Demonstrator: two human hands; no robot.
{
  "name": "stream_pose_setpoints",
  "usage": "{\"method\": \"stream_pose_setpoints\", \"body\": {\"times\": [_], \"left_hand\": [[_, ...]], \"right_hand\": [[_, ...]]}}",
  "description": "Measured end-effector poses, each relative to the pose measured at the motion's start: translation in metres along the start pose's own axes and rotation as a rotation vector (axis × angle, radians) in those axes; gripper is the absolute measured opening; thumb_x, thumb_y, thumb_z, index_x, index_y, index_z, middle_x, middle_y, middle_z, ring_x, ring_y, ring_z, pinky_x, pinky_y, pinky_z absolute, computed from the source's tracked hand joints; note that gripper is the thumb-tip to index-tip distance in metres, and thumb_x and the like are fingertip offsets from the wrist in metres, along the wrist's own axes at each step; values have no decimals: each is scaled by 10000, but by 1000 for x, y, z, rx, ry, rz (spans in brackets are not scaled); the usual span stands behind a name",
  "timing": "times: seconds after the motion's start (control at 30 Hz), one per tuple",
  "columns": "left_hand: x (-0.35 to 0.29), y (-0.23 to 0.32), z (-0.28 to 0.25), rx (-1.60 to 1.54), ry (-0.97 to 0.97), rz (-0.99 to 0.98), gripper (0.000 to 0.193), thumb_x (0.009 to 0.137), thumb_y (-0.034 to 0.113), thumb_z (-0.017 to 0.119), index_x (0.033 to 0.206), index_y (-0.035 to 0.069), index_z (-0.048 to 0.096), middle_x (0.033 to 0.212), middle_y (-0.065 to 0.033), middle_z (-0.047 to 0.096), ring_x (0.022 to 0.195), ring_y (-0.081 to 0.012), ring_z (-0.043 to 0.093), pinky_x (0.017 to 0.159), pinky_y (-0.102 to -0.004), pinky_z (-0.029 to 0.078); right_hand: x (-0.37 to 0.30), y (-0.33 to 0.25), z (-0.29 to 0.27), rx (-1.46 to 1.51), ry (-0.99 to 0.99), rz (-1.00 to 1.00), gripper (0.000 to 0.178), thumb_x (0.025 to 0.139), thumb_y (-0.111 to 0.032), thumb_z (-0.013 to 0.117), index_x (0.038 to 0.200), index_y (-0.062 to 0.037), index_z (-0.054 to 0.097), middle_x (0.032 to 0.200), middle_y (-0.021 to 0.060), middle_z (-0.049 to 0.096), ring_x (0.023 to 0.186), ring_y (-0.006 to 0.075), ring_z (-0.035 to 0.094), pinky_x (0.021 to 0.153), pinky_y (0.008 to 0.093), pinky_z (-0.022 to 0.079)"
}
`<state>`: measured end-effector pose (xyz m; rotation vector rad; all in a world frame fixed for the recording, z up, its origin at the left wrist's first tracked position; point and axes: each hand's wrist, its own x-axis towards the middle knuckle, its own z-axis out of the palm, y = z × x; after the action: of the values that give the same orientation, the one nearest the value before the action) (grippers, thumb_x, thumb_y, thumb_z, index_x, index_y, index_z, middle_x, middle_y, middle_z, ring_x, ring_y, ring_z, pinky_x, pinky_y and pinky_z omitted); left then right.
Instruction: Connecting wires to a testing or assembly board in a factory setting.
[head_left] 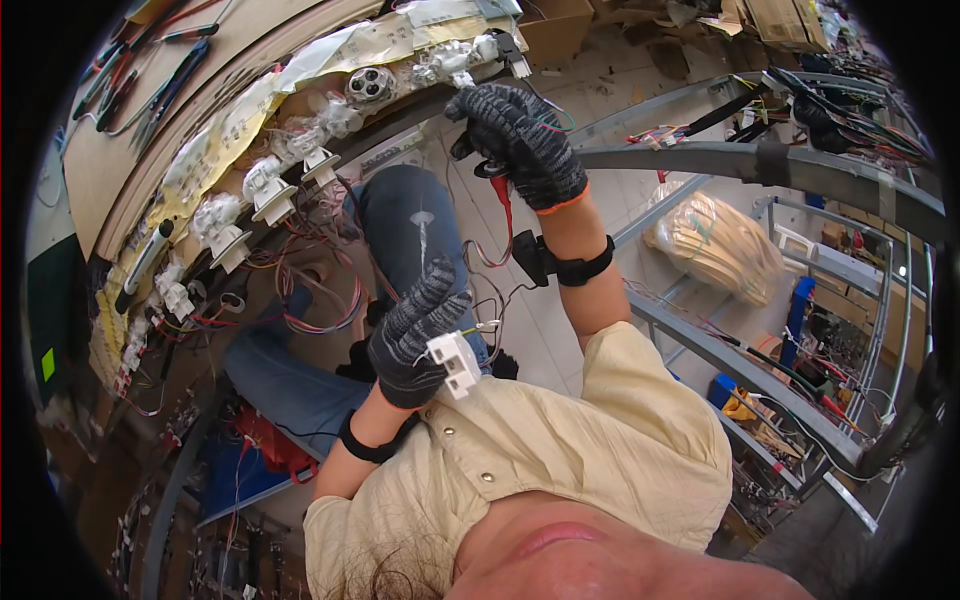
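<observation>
In the middle of the frame, the left hand (415, 335), in a dark knit glove, has its fingers bent close together and holds a white connector (455, 363) at its thumb side, with a thin yellow-green wire (487, 327) running from it. Above, at the upper centre, the gloved right hand (520, 135) has its fingers curled, thumb apart from them; a red clip lead (503, 198) hangs beneath the palm, though that hand blocks the view and I cannot tell whether the fingers pinch it. The step in hand looks like wiring or checking this connector, one hand steadying it while the other works with the lead. The next move probably calls for keeping the connector firm and bringing the red lead to a contact without tugging the wire. Along the bench edge at upper left, a yellowish paper strip (232, 130) behind the white fittings (268, 190) carries rows of dark print, small and warped by the lens; no brand stands out
</observation>
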<state>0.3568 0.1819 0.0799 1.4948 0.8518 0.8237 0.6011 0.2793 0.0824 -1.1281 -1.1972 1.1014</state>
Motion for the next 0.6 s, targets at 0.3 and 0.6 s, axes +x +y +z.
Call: {"method": "stream_pose_setpoints", "body": {"times": [0.3,0.6], "left_hand": [[26,13,-7,288,-156,482,341,723,-3,607,1059,6,668,1197,-192,586,1142,-337,554,975,-419,434],[40,16,20,333,-231,414,427,727,-52,552,1143,26,612,1240,-165,552,1178,-312,524,997,-404,421]], "right_hand": [[6,-21,20,41,245,349,273,929,-237,549,974,12,652,700,55,601,657,99,579,543,225,477],[-10,-12,17,37,109,471,237,906,-220,589,1012,-21,664,890,58,689,732,101,612,666,245,501]]}}
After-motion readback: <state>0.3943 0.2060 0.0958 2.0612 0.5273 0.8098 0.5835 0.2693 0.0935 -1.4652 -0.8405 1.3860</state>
